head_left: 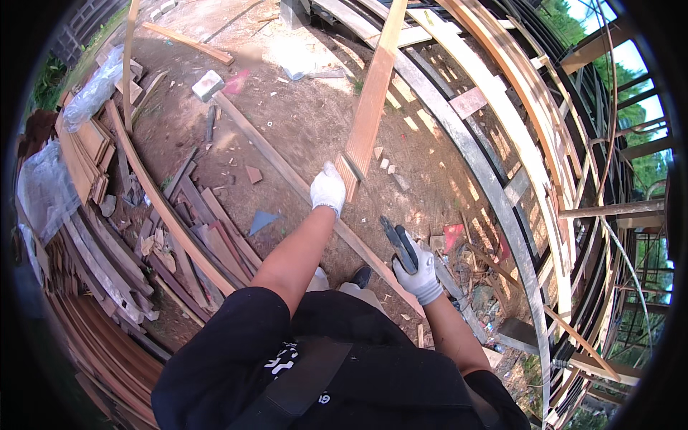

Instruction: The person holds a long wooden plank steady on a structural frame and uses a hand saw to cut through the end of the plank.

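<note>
My left hand (pixel 327 189), in a white glove, is closed on the edge of a short grooved wood piece (pixel 350 180). This piece lies against the near end of a long reddish-brown plank (pixel 376 93), with a dark line between the two. Lower and to the right, my right hand (pixel 421 275), also gloved, grips a dark hand tool (pixel 400 246) made of two long narrow parts. Its exact kind is unclear, and it is apart from the plank. A long narrow board (pixel 265 147) runs along the ground beneath my left forearm.
Stacked planks (pixel 107 358) and loose offcuts (pixel 204 229) fill the left, beside plastic wrapping (pixel 93 89). A long metal beam (pixel 459 122) and pale timbers (pixel 494 93) curve along the right. Small wood blocks (pixel 387 165) and a pale block (pixel 208 85) lie on the dirt.
</note>
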Demonstrator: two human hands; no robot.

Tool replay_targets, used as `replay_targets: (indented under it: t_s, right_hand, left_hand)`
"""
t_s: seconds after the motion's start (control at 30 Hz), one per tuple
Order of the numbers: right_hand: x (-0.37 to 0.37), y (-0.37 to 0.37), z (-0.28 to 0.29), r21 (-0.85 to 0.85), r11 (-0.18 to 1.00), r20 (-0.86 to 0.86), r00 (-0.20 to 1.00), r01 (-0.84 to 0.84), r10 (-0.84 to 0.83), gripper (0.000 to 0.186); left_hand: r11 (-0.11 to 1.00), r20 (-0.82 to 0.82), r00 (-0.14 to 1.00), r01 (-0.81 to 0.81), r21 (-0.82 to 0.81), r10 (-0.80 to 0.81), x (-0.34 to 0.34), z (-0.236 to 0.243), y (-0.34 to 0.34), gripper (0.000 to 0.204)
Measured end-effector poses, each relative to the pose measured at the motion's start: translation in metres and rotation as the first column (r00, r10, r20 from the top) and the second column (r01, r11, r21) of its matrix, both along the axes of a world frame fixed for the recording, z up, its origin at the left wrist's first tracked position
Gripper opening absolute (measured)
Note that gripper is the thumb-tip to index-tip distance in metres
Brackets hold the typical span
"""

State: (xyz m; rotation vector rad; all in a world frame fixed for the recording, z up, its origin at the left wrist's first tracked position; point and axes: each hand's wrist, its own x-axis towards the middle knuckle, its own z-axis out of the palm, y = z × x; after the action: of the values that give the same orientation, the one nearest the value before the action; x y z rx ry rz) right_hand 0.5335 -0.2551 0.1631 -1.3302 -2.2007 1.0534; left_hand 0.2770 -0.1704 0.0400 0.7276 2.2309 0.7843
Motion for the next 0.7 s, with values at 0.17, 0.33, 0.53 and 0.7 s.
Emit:
replay_targets:
  t_s: [0.17,0.33,0.53,0.7]
  right_hand:
    - [-0.053,0.057,-0.063,-0.052,0.998,0.130,0.991,0.035,-0.028,0.061]
    - [0.076,-0.049,-0.130,-0.246,0.959,0.209,0.974,0.140,-0.088,0.065]
    - [0.260,-0.199,-0.221,-0.317,0.674,0.585,0.697,0.667,-0.414,0.056]
    - [0.338,-0.248,-0.260,-0.134,0.549,0.758,0.442,0.825,-0.479,0.040]
  left_hand:
    - [0.999,-0.043,0.999,-0.013,-0.044,0.012,-0.015,-0.015,-0.010,0.074]
    - [0.986,0.032,0.999,0.018,-0.168,-0.012,-0.030,-0.052,-0.057,0.078]
    - [0.937,0.262,0.959,0.184,-0.295,-0.106,0.025,-0.070,-0.092,0.085]
    - [0.900,0.384,0.849,0.425,-0.092,-0.362,0.116,-0.051,-0.047,0.084]
